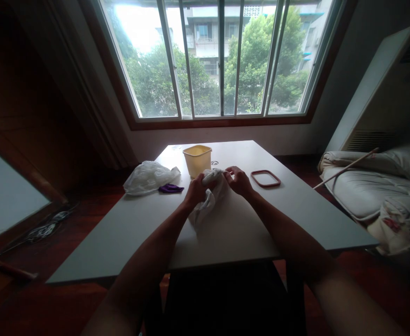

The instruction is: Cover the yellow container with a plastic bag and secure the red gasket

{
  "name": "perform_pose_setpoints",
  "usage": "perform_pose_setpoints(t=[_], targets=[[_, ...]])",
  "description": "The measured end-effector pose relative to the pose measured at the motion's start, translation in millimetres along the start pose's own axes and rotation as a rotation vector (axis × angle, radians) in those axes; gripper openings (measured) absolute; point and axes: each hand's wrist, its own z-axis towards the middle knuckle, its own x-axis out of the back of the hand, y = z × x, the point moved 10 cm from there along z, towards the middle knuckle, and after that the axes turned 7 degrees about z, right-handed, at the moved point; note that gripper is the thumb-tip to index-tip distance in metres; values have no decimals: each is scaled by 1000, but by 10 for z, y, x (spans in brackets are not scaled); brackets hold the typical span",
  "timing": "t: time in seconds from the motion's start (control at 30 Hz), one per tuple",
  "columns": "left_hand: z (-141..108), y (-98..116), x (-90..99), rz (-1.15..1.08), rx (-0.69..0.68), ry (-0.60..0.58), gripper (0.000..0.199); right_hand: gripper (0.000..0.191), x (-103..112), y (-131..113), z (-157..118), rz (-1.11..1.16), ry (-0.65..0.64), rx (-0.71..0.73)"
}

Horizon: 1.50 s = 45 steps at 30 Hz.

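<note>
Between my hands hangs a thin white plastic bag [209, 201], bunched at the top and loose below, over the middle of the table. My left hand [195, 191] is wrapped round its gathered left part. My right hand [239, 181] pinches the bag's upper right edge with thumb and fingers. Just behind the bag stands a yellow plastic bin [197, 161], upright, with its opening up. A brown rounded-square ring [265, 178] lies flat to the right of my right hand. Left of the bin rest a crumpled heap of white plastic bags [149, 177] and a folded purple piece [171, 188].
The white table [128, 242] stands before a window [222, 60]. A small dark loop [215, 163] lies by the bin. At right is a cushioned seat [362, 186] with a wooden stick [346, 168] leaning on it. Cables [49, 227] lie on the floor at left.
</note>
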Motion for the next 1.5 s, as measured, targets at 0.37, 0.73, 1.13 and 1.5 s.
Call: perform_pose_setpoints(t=[0.37, 0.73, 1.13, 1.5], targets=[[-43, 117, 72, -245, -48, 98, 29, 66, -244, -218, -86, 216, -244, 266], [-53, 193, -152, -415, -90, 4, 33, 47, -233, -440, -137, 34, -311, 287], [18, 17, -204, -295, -85, -37, 44, 25, 733, 247, 232, -302, 243, 85], [104, -249, 137, 320, 24, -17, 27, 47, 1716, 1172, 36, -595, 676, -285]])
